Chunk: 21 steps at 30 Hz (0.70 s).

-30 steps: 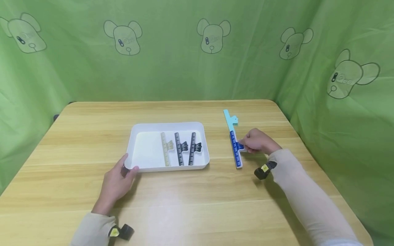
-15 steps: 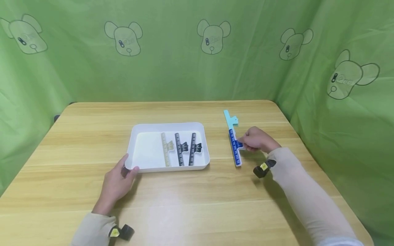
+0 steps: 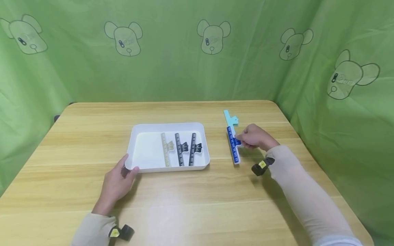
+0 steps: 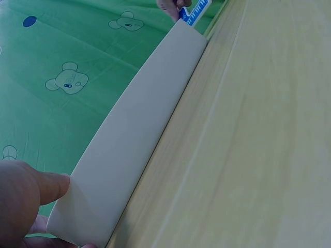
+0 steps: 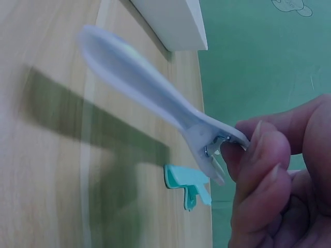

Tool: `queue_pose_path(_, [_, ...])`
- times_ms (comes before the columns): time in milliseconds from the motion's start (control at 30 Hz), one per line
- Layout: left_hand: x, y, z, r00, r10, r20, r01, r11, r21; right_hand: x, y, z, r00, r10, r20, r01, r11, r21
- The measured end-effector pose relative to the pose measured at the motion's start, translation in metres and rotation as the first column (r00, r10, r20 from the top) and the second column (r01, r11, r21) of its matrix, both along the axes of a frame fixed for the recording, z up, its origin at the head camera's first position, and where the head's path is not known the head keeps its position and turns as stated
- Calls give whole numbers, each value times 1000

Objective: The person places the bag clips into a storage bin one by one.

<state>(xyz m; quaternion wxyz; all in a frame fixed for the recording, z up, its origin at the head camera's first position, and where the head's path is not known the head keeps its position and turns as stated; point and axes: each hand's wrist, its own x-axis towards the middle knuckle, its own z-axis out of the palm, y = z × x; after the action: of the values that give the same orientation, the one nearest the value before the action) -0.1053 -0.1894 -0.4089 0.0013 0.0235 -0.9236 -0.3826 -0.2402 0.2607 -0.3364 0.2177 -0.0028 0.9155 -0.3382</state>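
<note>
My right hand (image 3: 256, 136) pinches the handle of a blue clip with a piano-key pattern (image 3: 232, 145). In the right wrist view the clip's pale underside (image 5: 134, 77) is raised over the table, its shadow below. A teal clip (image 3: 227, 118) lies on the table just beyond it. My left hand (image 3: 115, 182) grips the near left corner of a white tray (image 3: 140, 147), thumb against the outer wall (image 4: 126, 134) in the left wrist view. On the tray's right side lie a pale gold clip (image 3: 165, 152) and two black clips (image 3: 178, 150), side by side.
The wooden table (image 3: 191, 205) carries the tray at its middle. Green curtain (image 3: 172, 75) with mouse-head drawings hangs behind the table and along both sides. Each sleeve bears a small black wrist camera (image 3: 125, 232).
The right hand and the blue clip have shifted slightly up and to the left, overlapping more of the teal clip in the head view. The left hand and tray have stayed in place.
</note>
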Motion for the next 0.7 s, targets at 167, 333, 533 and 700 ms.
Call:
queue_pose_path(167, [0, 0, 0, 1000, 1, 3, -1, 1000, 0, -2, -2, 2, 1000, 1, -1, -1, 1000, 0])
queue_pose_path(333, [0, 0, 1, 1000, 3, 15, -3, 1000, 4, -3, -6, 4, 1000, -2, 1, 2, 1000, -15])
queue_pose_path(533, [0, 1, 1, 1000, 4, 25, -4, 1000, -3, -4, -10, 5, 1000, -4, -3, 4, 999, -33])
queue_pose_path(700, [0, 1, 2, 1000, 2, 25, -2, 1000, -2, -5, -12, 7, 1000, 0, -11, -1, 999, -46])
